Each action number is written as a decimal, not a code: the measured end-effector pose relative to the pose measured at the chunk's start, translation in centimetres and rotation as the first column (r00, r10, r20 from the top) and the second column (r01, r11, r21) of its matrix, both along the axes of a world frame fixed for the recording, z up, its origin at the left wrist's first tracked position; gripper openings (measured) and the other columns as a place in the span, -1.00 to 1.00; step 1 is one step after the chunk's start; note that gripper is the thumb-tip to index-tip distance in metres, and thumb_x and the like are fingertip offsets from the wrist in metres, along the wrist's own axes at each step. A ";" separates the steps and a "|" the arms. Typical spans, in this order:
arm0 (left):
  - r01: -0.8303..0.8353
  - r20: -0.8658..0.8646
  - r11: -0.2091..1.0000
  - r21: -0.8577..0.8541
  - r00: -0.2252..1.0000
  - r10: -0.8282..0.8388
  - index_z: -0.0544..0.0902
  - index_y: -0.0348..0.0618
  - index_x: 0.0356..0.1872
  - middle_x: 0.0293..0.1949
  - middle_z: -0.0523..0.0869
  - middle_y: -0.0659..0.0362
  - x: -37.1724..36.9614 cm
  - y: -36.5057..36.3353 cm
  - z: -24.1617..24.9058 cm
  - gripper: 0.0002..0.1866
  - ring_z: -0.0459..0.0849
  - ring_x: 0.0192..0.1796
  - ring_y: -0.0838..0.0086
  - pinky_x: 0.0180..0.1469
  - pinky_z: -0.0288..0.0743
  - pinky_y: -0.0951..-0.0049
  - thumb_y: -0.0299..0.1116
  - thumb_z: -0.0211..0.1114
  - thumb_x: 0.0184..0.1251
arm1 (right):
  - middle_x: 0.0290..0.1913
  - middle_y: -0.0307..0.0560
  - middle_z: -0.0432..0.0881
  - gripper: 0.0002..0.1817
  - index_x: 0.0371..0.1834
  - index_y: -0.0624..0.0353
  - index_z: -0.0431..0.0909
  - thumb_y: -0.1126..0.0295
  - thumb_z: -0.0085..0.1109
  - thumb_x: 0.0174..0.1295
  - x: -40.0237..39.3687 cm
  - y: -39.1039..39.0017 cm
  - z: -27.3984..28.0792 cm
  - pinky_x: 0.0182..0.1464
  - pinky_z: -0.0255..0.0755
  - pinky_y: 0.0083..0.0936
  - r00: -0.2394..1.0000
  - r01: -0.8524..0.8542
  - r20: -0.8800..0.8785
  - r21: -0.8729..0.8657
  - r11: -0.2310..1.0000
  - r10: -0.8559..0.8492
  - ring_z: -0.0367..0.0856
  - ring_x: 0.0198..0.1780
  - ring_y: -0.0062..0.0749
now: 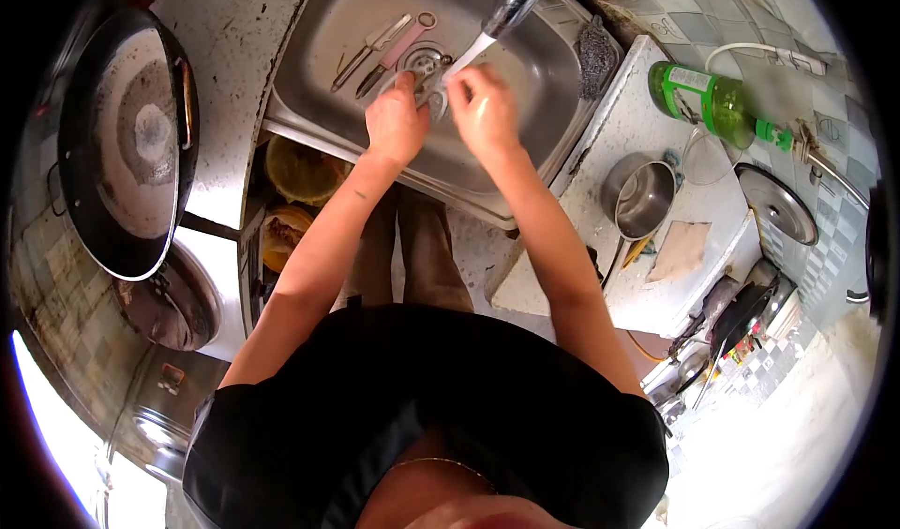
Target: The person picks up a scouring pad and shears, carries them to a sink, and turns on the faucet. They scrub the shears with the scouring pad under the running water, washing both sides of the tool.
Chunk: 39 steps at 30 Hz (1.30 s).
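Over the steel sink point(328, 4), my left hand point(397, 122) is closed with its thumb up, at a shiny, see-through or metallic piece point(429, 90) I cannot make out. My right hand point(484, 112), slightly blurred, has its fingers curled together beside it under the stream of water point(469, 54). Whatever its fingertips grip is hidden. The chrome faucet point(521, 0) pours from above. On the basin floor near my left hand lie a small knife point(352, 67) and a pink-handled utensil point(403, 44) with a ring end, close to the drain point(422, 58).
A dark scouring pad point(597, 58) sits on the sink's right rim. A large black pan point(94, 177) stands at left. On the right counter are a steel pot point(641, 199), a green bottle point(717, 102), a lid point(776, 204) and a brown cloth-like square point(680, 252).
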State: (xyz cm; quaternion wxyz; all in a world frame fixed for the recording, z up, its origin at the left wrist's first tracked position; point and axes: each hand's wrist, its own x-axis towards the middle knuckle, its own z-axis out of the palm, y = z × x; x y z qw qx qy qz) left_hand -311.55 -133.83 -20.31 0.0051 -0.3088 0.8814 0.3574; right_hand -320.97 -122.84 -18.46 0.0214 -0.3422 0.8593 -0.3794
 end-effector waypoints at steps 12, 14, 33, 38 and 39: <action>0.082 -0.141 0.956 0.283 0.989 -0.043 0.52 -0.31 -0.03 -0.21 0.68 -0.22 0.0 1.8 -0.1 -0.58 0.62 -0.10 -0.16 -0.08 0.49 0.04 -0.31 0.36 0.12 | -0.36 -0.02 0.60 -1.00 -0.41 0.08 0.67 0.45 0.30 0.12 -1.0 -0.2 1.0 -0.31 0.49 -0.23 0.994 0.066 -0.079 -0.179 0.982 -0.082 0.62 -0.37 -0.07; 0.061 -0.072 0.978 0.198 0.996 -0.047 0.50 -0.29 -0.01 -0.22 0.68 -0.21 -0.1 1.6 0.1 -0.58 0.63 -0.10 -0.15 -0.08 0.49 0.04 -0.36 0.36 0.10 | -0.35 -0.01 0.59 -0.98 -0.38 0.09 0.69 0.46 0.30 0.12 -2.1 0.4 0.9 -0.29 0.51 -0.25 0.986 0.132 -0.086 -0.109 0.985 -0.142 0.63 -0.34 -0.07; 0.078 -0.004 0.997 -0.023 0.997 -0.078 0.40 -0.35 0.04 -0.34 0.73 -0.06 -1.4 2.6 1.6 0.00 0.74 -0.30 0.05 -0.21 0.60 0.17 0.22 0.61 -0.34 | -0.36 -0.04 0.58 -0.97 -0.38 0.09 0.66 0.45 0.32 0.13 -3.0 1.1 1.0 -0.36 0.51 -0.24 0.974 0.170 -0.118 -0.172 0.970 -0.192 0.61 -0.40 -0.05; 0.067 0.010 0.998 0.020 0.998 -0.067 0.48 -0.32 0.00 -0.34 0.73 -0.02 -0.6 3.0 2.7 -0.13 0.74 -0.26 0.13 -0.20 0.58 0.21 0.15 0.60 -0.26 | -0.35 0.04 0.62 -0.95 -0.31 0.14 0.67 0.46 0.29 0.17 -6.7 2.2 0.0 -0.21 0.50 -0.28 0.942 0.300 -0.099 -0.180 0.937 -0.320 0.63 -0.28 -0.05; 0.091 0.077 0.978 0.189 0.991 -0.107 0.50 -0.32 -0.03 -0.37 0.72 0.06 -0.8 2.6 2.8 -0.23 0.72 -0.32 0.18 -0.21 0.56 0.25 0.12 0.55 -0.09 | -0.31 0.06 0.65 -0.94 -0.31 0.20 0.65 0.48 0.29 0.17 -7.3 2.1 0.3 -0.20 0.50 -0.33 0.924 0.357 -0.043 -0.262 0.897 -0.380 0.64 -0.28 -0.09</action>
